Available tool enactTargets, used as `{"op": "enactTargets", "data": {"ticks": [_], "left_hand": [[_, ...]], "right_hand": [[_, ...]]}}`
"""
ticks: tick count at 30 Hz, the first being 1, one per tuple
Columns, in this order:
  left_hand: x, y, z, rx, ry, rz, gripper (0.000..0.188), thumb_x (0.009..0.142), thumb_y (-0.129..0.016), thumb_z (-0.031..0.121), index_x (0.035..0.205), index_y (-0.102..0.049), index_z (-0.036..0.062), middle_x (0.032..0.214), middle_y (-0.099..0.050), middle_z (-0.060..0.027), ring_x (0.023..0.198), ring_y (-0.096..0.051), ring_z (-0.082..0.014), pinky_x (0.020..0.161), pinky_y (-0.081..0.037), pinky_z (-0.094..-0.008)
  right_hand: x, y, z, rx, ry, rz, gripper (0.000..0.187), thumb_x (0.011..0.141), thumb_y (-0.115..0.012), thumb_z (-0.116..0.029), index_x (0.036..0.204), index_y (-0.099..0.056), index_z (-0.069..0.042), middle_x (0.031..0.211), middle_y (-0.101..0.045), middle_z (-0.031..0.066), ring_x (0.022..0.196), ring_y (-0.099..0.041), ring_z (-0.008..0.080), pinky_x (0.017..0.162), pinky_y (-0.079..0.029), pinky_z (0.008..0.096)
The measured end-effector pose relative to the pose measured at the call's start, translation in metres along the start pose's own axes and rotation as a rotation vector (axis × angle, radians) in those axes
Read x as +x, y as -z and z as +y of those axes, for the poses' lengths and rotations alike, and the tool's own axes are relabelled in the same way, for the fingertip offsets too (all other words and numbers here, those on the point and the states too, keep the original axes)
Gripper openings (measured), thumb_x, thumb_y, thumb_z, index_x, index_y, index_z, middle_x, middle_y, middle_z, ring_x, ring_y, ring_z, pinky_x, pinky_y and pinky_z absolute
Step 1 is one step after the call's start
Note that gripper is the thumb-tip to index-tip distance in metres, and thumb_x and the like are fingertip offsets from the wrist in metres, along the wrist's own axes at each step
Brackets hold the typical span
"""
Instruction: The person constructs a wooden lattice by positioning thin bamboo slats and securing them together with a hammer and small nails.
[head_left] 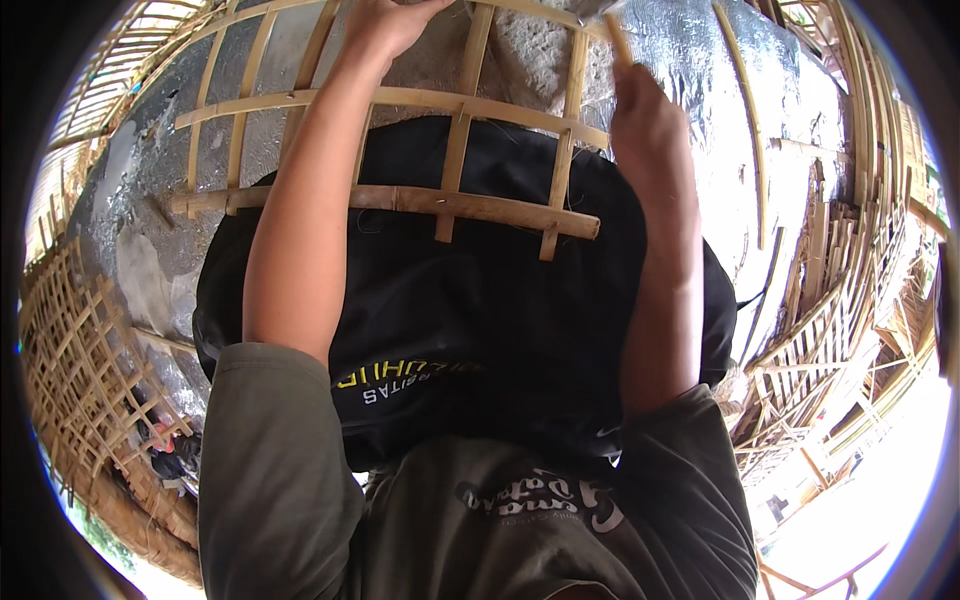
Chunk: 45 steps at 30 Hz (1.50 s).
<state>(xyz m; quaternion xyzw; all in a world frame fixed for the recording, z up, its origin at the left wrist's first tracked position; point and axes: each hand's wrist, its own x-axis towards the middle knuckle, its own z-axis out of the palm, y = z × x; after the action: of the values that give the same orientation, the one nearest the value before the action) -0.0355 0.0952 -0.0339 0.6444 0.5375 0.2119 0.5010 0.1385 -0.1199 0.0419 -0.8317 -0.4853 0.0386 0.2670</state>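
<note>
A lattice of split bamboo slats [475, 207] lies in front of me, its near edge over the black cloth on my lap. My right hand [648, 110] is closed round the wooden handle [621, 42] of what looks like a hammer. Its metal head [597, 8] is at the top edge, partly cut off, close to the far part of the lattice. My left hand [392, 28] reaches to the lattice's far side, thumb pointing right. Its other fingers are cut off by the upper rim, so its grip is hidden. Under the lattice sits a rough grey stone block [540, 62].
Black cloth [480, 300] covers my lap. Shiny silvery sheeting [715, 110] spreads over the ground, with a loose bamboo strip [752, 130] on it. More bamboo lattice [90, 370] stands at left, and stacked bamboo strips [830, 290] lie at right.
</note>
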Motion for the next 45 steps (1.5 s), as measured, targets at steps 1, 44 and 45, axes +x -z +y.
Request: {"op": "enactTargets", "data": {"ticks": [1, 44, 45], "left_hand": [[0.0, -0.001, -0.004, -0.02, -0.025, 0.046, 0.094, 0.075, -0.081, 0.057, 0.139, -0.05, -0.0043, 0.135, -0.057, -0.0231, 0.125, -0.056, -0.0328, 0.1, -0.047, -0.0403], [0.005, -0.003, -0.017, 0.025, -0.105, 0.166, 0.092, 0.074, -0.081, 0.058, 0.135, -0.053, -0.005, 0.129, -0.061, -0.0236, 0.12, -0.059, -0.0327, 0.098, -0.048, -0.0392], [0.005, 0.001, -0.015, -0.001, -0.152, 0.111, 0.095, 0.074, -0.081, 0.06, 0.136, -0.052, -0.0056, 0.131, -0.06, -0.0245, 0.122, -0.058, -0.0331, 0.1, -0.047, -0.0395]], "right_hand": [[0.0, -0.006, -0.003, -0.041, 0.069, -0.032, 0.024, 0.101, -0.055, -0.025, 0.092, -0.055, -0.003, 0.074, -0.066, 0.0253, 0.068, -0.064, 0.0489, 0.053, -0.049, 0.0485], [0.0, -0.001, -0.006, -0.042, -0.016, -0.108, 0.024, 0.1, -0.057, -0.024, 0.089, -0.057, -0.002, 0.07, -0.065, 0.0244, 0.068, -0.064, 0.0476, 0.057, -0.048, 0.0523], [0.0, 0.001, -0.001, -0.025, -0.005, -0.088, 0.024, 0.101, -0.056, -0.024, 0.089, -0.057, -0.002, 0.068, -0.064, 0.0234, 0.065, -0.063, 0.0464, 0.055, -0.047, 0.0515]]}}
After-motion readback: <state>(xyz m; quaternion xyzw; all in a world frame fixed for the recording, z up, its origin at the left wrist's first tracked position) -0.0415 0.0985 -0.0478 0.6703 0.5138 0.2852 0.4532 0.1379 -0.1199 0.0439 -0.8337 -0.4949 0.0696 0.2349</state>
